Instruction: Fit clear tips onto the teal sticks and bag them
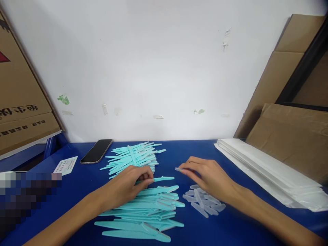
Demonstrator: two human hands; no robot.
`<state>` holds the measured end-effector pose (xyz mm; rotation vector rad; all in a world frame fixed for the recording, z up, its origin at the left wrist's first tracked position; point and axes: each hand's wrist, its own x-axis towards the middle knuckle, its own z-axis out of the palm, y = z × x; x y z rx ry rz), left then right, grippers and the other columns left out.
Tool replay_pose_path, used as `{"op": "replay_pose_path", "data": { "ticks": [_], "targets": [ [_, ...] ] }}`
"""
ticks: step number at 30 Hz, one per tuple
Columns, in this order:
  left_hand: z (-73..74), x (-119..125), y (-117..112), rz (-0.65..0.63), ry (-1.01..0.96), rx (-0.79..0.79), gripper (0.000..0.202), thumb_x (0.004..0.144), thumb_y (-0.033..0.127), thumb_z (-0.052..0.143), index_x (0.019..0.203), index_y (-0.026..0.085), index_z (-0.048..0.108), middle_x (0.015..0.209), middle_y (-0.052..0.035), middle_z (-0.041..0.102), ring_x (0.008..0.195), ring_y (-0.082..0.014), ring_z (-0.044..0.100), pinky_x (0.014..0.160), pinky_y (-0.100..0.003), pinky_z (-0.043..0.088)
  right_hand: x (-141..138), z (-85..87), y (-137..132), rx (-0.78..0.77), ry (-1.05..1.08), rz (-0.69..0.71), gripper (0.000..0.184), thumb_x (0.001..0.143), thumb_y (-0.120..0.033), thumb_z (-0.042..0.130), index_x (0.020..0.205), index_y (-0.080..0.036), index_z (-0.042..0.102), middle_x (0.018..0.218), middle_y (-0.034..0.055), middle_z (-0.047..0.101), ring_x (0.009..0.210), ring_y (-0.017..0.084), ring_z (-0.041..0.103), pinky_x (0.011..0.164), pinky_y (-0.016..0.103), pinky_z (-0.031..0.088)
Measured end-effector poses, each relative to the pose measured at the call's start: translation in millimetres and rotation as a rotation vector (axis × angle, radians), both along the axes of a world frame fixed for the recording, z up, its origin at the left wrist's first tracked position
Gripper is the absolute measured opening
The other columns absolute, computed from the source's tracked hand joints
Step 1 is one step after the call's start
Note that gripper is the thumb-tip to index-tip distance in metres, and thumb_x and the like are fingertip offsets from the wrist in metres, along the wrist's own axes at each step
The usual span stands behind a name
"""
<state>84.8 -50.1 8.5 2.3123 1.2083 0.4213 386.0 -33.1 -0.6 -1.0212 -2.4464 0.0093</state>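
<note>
My left hand [139, 179] pinches a turquoise eyebrow razor [165, 178], its blade end pointing right. Between the thumb and fingertips of my right hand [205, 172] is a small translucent blade cap [177, 169], apart from the razor. Below my right hand lies a loose heap of similar translucent caps [202, 201]. One pile of turquoise razors [153, 208] lies in front of and partly under my left hand. Behind that hand is another pile of razors [133, 155], heaped more loosely.
The blue table [194, 229] meets a white wall. A phone [97, 151] and a printed card [66, 165] lie at the left. White flat sheets or bags [266, 174] are stacked at the right. Cardboard stands on both sides. A pixelated patch covers the lower left.
</note>
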Motion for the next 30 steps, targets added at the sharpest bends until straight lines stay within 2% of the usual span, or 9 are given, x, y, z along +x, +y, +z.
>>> {"op": "replay_pose_path", "data": {
  "ticks": [6,13,19,24,30],
  "targets": [
    [-2.0,-0.3,1.6,0.041,0.026,0.083,0.029,0.105,0.046,0.041,0.099,0.024,0.059,0.079,0.0009,0.060,0.066,-0.0154,0.048,0.059,-0.026,0.033,-3.9,4.1,-5.1,-0.049,0.082,0.020,0.026,0.104,-0.035,0.050,0.107,-0.025,0.074,0.096,0.0021,0.075,0.075,0.014,0.068,0.068,0.025,0.050],
    [0.1,1.4,0.1,0.005,0.019,0.119,0.025,0.105,0.041,0.042,0.102,0.023,0.060,0.080,0.0004,0.062,0.065,-0.0147,0.049,0.059,-0.026,0.033,-5.7,1.3,-5.9,-0.090,0.117,0.031,0.027,0.104,-0.037,0.051,0.107,-0.025,0.074,0.097,0.0023,0.077,0.080,0.017,0.071,0.073,0.027,0.053],
    [-0.1,9.0,-7.2,-0.072,-0.027,0.168,0.018,0.106,0.032,0.045,0.104,0.023,0.061,0.088,0.0000,0.066,0.070,-0.0140,0.055,0.061,-0.025,0.036,-16.6,-3.6,-14.1,-0.145,0.185,0.143,0.025,0.104,-0.033,0.051,0.106,-0.023,0.074,0.097,0.0029,0.077,0.081,0.016,0.072,0.072,0.025,0.052],
    [-7.7,15.0,-15.1,-0.056,-0.076,0.243,0.019,0.107,0.032,0.043,0.106,0.025,0.060,0.088,0.0008,0.067,0.067,-0.0133,0.055,0.060,-0.025,0.036,-25.4,-7.7,-22.7,-0.088,0.299,0.169,0.024,0.103,-0.031,0.053,0.108,-0.020,0.074,0.087,0.0029,0.075,0.069,0.014,0.066,0.063,0.025,0.049],
    [-9.5,16.7,-21.1,-0.070,-0.098,0.292,0.018,0.108,0.032,0.041,0.108,0.025,0.058,0.090,0.0000,0.068,0.071,-0.0138,0.060,0.063,-0.024,0.041,-25.2,-1.0,-26.0,-0.049,0.347,0.205,0.025,0.104,-0.030,0.052,0.107,-0.019,0.074,0.084,0.0049,0.073,0.066,0.014,0.064,0.059,0.025,0.048]
  ]
}}
